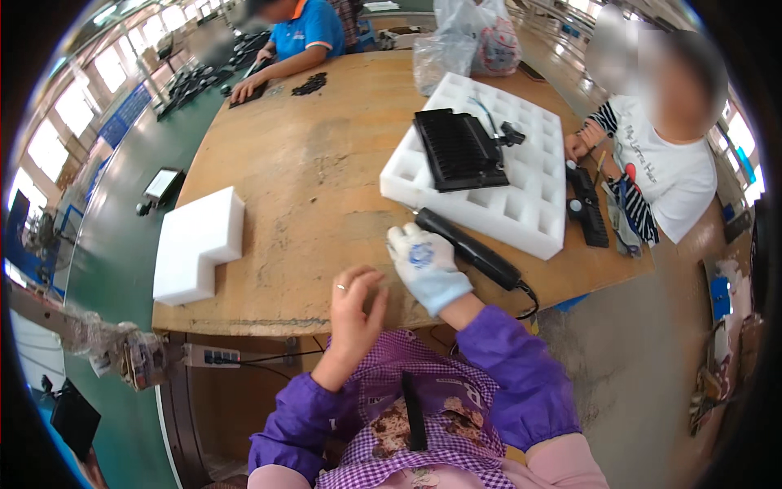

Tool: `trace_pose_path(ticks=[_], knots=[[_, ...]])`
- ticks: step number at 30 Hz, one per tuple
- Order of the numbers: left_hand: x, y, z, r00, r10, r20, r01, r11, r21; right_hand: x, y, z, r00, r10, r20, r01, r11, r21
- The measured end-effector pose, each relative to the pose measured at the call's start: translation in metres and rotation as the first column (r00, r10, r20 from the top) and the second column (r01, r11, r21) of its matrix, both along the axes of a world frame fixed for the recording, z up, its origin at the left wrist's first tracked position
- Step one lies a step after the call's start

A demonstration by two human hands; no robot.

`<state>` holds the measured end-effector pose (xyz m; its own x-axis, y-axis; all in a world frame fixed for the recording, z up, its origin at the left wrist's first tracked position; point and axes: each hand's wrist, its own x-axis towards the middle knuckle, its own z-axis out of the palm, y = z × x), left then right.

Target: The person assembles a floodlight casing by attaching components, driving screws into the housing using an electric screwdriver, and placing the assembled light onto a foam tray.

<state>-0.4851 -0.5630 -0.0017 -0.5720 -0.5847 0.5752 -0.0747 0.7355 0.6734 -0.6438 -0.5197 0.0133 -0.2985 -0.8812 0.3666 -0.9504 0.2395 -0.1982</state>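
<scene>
My left hand (pixel 356 314), bare with a ring on one finger, is raised at the table's front edge. Its fingers are loosely bent, the thumb apart, and nothing shows between them. To its right, my right hand (pixel 425 267) in a white glove rests palm down, fingers apart, holding nothing visible. Right beside the glove lies a black corded power screwdriver (pixel 471 251), slanting toward the near right. Beyond it, a black finned metal housing (pixel 460 151) with a short cable sits on a white foam tray (pixel 529 208) of square pockets.
An L-shaped white foam block (pixel 198 244) stands at the table's left. Plastic bags (pixel 476 41) and small black parts (pixel 309 83) lie at the far side. A co-worker on the right is near another black finned part (pixel 588 208); another person works at the far left.
</scene>
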Motion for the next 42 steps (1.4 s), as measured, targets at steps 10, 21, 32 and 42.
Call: trace_pose_path(ticks=[10, 21, 32, 42], knots=[[0.031, 0.075, -0.025, 0.976, -0.132, -0.173, 0.158, 0.976, 0.149, 0.106, 0.153, -0.018, 0.431, -0.006, 0.902, 0.158, 0.985, -0.069], [-0.002, 0.044, 0.009, 0.997, -0.073, -0.027, 0.072, 0.996, -0.051, 0.077, 0.22, -0.013, 0.376, -0.081, 0.923, 0.209, 0.978, 0.0], [-0.041, 0.011, 0.015, 0.733, -0.016, 0.68, 0.247, 0.937, -0.245, -0.193, 0.265, -0.004, 0.978, -0.12, 0.169, 0.136, 0.987, -0.085], [-0.036, 0.012, 0.007, 0.622, 0.02, 0.783, 0.237, 0.948, -0.213, -0.191, 0.268, -0.016, 0.949, -0.182, 0.259, 0.234, 0.954, -0.189]])
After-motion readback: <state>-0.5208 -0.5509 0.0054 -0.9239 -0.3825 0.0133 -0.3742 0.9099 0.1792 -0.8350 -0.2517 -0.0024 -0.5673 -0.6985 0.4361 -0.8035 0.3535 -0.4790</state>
